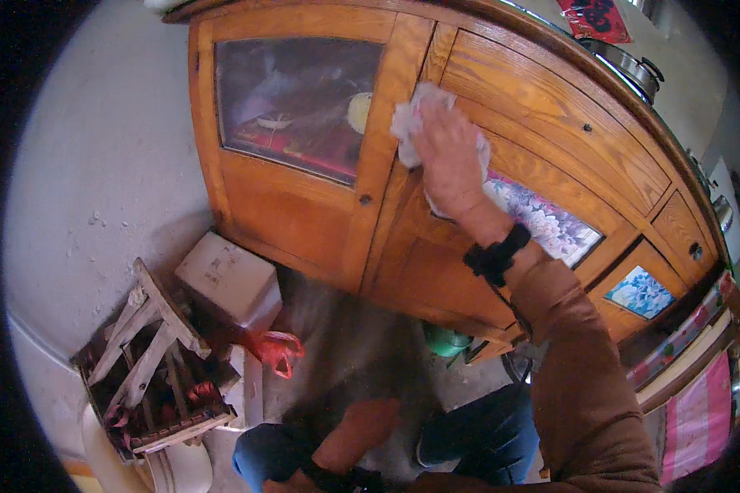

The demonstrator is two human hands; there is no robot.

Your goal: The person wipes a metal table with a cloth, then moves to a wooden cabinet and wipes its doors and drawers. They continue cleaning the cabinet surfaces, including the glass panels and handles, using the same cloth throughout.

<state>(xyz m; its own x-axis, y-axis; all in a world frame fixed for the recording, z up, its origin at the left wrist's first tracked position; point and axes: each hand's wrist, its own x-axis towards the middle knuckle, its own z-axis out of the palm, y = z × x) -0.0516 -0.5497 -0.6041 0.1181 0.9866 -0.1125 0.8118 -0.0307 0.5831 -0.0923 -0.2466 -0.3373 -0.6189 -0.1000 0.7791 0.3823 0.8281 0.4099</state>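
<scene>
My right hand (450, 154) presses a whitish cloth (411, 145) flat against the front of a varnished wooden cabinet (339, 240). The cloth bunches out past the fingertips, near the seam between a glass-paned door (302, 111) and the drawer side. Just below the wrist is a floral panel (539, 212), partly covered by the forearm. My left hand (361, 425) hangs low by my left knee (277, 453), away from the cabinet. It is dim and blurred, so its finger pose is unclear, and I see nothing held in it.
A cardboard box (228, 277) stands against the cabinet's lower left. Beside it are a weathered wooden stool or frame (154, 345) and a red plastic bag (280, 351). A green container (447, 340) sits under the cabinet. On the top is a metal pot (629, 68).
</scene>
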